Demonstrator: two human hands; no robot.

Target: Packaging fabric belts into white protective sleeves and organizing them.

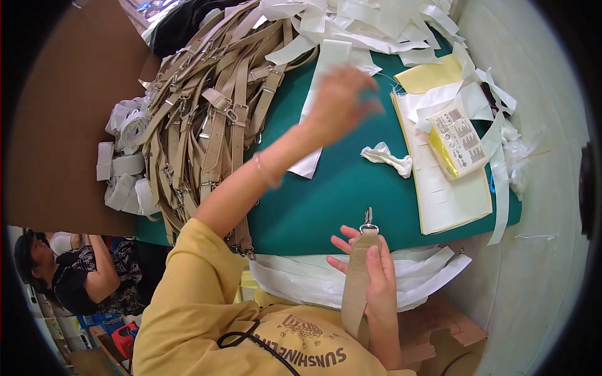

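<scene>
My right hand (pixel 378 276) is closed on a wide beige webbing strap (pixel 356 276), the thumb lying on its face and the other fingers spread behind it. A metal swivel snap hook (pixel 369 219) sits at the strap's upper end, pointing away from me; its lower end runs down in front of my shirt. My left hand (pixel 345 103) is stretched out over the green table and blurred by motion. Its fingers look curved and apart, with nothing visible between them. Below it lies a long white strip (pixel 311 150), partly hidden by that hand and wrist.
A big heap of beige straps with metal hardware (pixel 213 113) covers the table's left, beside white rolls (pixel 128 164). White strips (pixel 376 28) pile up at the back. On the right are a paper stack (pixel 448 203), a yellow-white packet (pixel 458 143) and a crumpled white piece (pixel 387 158). Another person (pixel 88 269) is at lower left.
</scene>
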